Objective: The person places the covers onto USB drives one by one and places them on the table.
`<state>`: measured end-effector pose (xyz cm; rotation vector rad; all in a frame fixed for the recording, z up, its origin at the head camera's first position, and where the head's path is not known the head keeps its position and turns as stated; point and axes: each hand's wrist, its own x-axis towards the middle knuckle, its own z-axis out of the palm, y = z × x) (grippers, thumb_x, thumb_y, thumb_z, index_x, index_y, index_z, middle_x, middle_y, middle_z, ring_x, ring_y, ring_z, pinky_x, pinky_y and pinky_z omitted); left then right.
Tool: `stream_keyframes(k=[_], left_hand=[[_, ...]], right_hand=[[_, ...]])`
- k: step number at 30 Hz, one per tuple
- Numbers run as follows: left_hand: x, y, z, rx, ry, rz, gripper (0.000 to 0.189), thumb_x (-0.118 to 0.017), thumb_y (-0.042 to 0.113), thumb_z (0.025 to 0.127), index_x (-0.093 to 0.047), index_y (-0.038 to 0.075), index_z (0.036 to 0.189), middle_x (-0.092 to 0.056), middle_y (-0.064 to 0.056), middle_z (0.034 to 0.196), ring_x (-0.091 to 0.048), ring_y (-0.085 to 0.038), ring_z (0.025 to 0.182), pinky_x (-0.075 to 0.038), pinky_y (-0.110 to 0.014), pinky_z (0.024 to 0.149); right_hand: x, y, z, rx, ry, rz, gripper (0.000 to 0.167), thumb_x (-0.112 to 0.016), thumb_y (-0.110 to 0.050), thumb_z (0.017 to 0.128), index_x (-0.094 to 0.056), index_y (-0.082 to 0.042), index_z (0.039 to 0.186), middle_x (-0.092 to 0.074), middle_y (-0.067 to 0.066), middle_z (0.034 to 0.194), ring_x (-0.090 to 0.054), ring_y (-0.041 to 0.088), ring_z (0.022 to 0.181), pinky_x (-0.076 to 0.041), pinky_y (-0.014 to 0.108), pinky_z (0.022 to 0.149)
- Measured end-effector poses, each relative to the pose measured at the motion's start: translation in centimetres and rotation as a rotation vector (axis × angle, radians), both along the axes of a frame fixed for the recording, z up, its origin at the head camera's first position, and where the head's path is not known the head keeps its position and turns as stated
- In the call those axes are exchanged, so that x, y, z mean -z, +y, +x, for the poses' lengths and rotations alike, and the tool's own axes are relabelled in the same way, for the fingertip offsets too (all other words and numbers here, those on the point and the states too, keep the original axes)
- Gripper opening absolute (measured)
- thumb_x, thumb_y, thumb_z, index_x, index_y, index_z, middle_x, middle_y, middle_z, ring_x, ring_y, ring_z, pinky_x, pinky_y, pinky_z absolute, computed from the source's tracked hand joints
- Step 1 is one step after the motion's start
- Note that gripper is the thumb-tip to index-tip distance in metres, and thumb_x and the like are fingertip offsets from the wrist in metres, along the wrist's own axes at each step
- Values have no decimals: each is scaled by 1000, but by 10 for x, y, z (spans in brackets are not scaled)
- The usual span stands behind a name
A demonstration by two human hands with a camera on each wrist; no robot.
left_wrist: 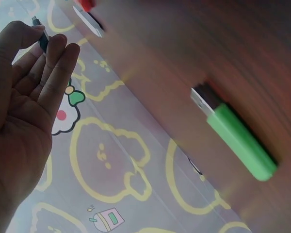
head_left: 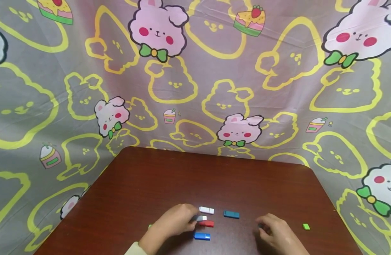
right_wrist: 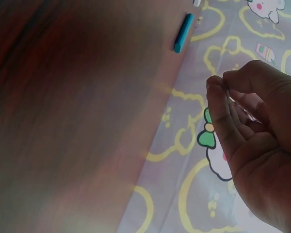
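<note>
My left hand (head_left: 179,219) pinches a dark USB stick (head_left: 200,218) between thumb and fingertips, its bare metal plug pointing right. In the left wrist view the dark USB stick (left_wrist: 42,41) shows between thumb and finger. A red USB stick (head_left: 209,224) lies just under it, a white one (head_left: 206,210) behind and a blue one (head_left: 202,236) in front. To the right, my right hand (head_left: 276,230) has thumb and forefinger together around a small dark piece (head_left: 260,225), mostly hidden by the fingers; its kind I cannot tell.
A teal USB stick (head_left: 231,214) lies between the hands, farther back. At the right is a small green cap (head_left: 306,226). An uncapped green USB stick (left_wrist: 240,141) lies on the brown table (head_left: 214,180), largely behind my left wrist in the head view. Patterned cloth (head_left: 189,81) hangs around the table.
</note>
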<state>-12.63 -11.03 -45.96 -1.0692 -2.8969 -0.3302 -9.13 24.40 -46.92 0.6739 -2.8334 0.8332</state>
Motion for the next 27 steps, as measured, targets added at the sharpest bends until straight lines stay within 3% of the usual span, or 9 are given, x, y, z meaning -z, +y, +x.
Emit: stream_keyframes(k=[4,7,14,27], left_hand=[[-1,7,0,-11,-54,-4,10,-78,23,86,-73,19,94,-60,14,78,-48,-1,66,-44,-17,63],[0,11,1,14,-18,-7,11,-78,22,86,-74,18,95,-63,13,81,-49,0,67,-45,-16,63],[1,19,1,72,47,20,9,-75,18,87,-67,18,83,-60,15,77,-45,2,63,-40,-12,59],[2,31,0,157,184,22,16,-78,18,81,-63,19,80,-52,14,71,-40,2,61,-38,-13,56]], right_hand=[[-1,-7,0,-9,-16,-7,20,-75,1,81,-71,-10,98,-61,-8,88,-54,-3,72,-50,24,59],[-1,-12,0,-10,2,-14,20,-76,0,81,-71,-10,98,-62,-9,89,-54,-3,72,-50,23,60],[0,-19,-3,-42,30,-28,21,-79,-2,80,-70,-7,99,-65,-6,91,-57,0,72,-51,24,60],[-5,-40,-3,-76,-69,-72,17,-74,2,84,-71,-7,99,-65,-4,95,-57,0,75,-53,23,63]])
